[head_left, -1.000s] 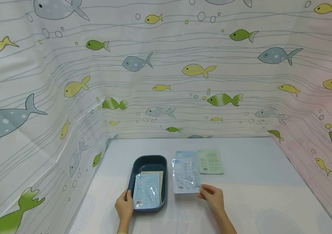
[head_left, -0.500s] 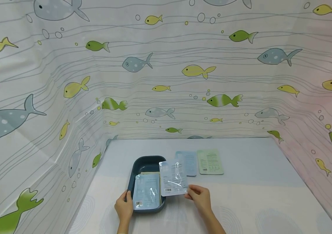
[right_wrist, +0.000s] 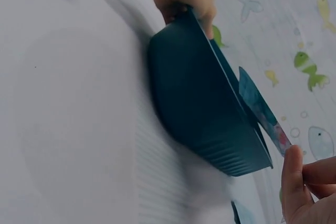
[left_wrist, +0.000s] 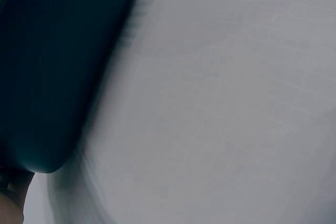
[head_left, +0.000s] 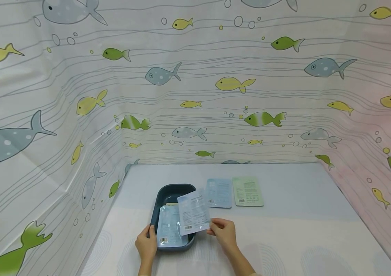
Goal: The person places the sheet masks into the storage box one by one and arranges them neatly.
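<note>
A dark blue-green plastic basin (head_left: 174, 188) stands on the table, and my left hand (head_left: 146, 242) grips its near left rim. Inside it lies a light blue sheet mask packet (head_left: 168, 226) with a barcode, over a cream one that barely shows. My right hand (head_left: 224, 234) pinches the lower right corner of a pale blue-white sheet mask packet (head_left: 193, 212). That packet is tilted above the basin's right side and covers part of the packet within. In the right wrist view the held packet (right_wrist: 262, 109) appears edge-on above the rim.
Behind the held packet, a blue packet (head_left: 219, 193) and a green packet (head_left: 248, 191) lie side by side on the white-clothed table (head_left: 302, 230). A fish-patterned curtain (head_left: 195, 96) rises at the back and both sides.
My right hand has carried the pale packet leftward, from in front of the blue packet to over the basin, and the packet has tilted. The left hand and basin have stayed put.
</note>
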